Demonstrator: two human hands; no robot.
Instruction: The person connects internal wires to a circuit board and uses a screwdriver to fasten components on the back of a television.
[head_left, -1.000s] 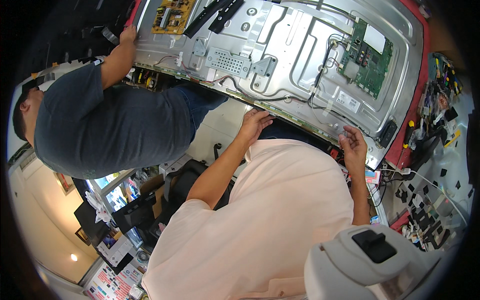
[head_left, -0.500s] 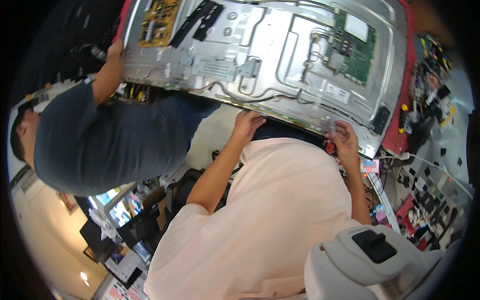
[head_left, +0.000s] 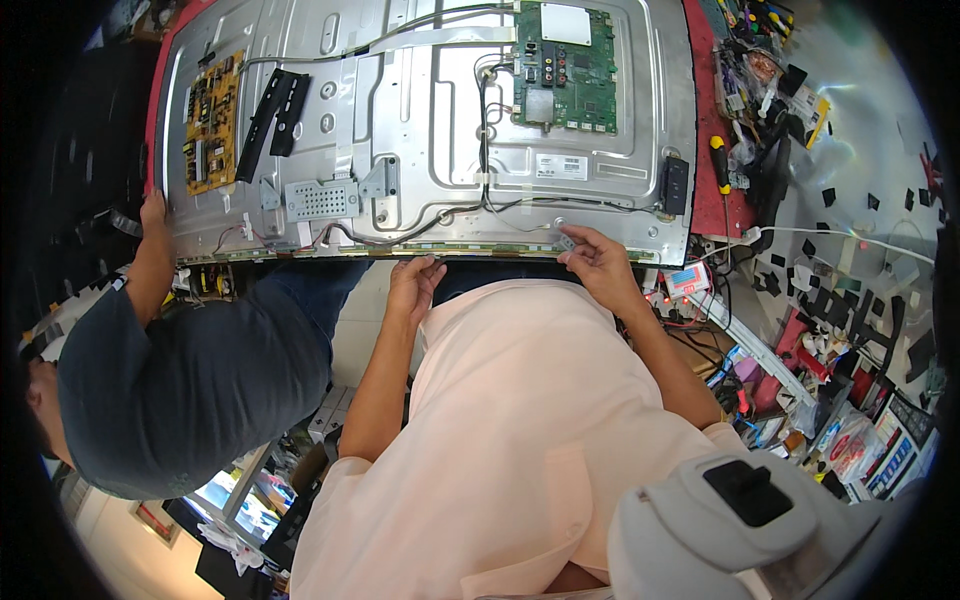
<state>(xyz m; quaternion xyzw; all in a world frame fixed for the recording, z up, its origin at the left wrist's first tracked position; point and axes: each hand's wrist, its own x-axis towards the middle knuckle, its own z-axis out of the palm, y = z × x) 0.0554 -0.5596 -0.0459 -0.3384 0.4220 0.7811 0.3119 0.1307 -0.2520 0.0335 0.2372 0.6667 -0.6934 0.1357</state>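
A large flat-screen panel [head_left: 420, 120] lies face down, its bare metal back up. A green circuit board [head_left: 563, 65] sits at its upper right and a yellow one [head_left: 211, 122] at its left. My left hand [head_left: 415, 283] rests on the panel's near edge, fingers curled over it. My right hand [head_left: 597, 259] grips the same edge further right, fingertips on a small grey tab. A co-worker in a dark shirt [head_left: 190, 390] stands at my left, with a hand [head_left: 153, 212] on the panel's left corner.
A red mat [head_left: 712, 190] lies under the panel's right side. Screwdrivers, cables and small parts [head_left: 760, 120] crowd the bench to the right. Packets and boxes [head_left: 850, 440] sit at the lower right. A white cable [head_left: 850, 238] runs across the right side.
The view has swung so the panel sits more squarely ahead. Both my hands have stayed on its near edge, and the co-worker's hand remains on the left corner.
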